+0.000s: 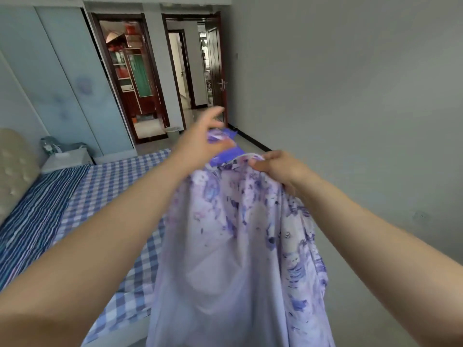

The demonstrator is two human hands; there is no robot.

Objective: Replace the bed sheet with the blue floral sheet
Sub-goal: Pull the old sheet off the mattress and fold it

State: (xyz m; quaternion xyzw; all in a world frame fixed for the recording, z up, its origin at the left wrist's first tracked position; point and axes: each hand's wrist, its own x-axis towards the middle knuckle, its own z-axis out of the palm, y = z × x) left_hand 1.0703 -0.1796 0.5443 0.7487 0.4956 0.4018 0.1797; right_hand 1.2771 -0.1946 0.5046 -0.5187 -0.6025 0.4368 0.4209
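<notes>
The right hand [275, 166] pinches the floral sheet's [238, 246] top edge; the left hand [200, 141] hovers spread; light, limp cloth, best gripped at corners.

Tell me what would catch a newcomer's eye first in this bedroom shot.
The blue floral sheet hanging in the middle foreground, held up at its top edge by the right hand while the left hand reaches over it with fingers spread. Behind, on the left, the bed shows striped and checked blue covers.
</notes>
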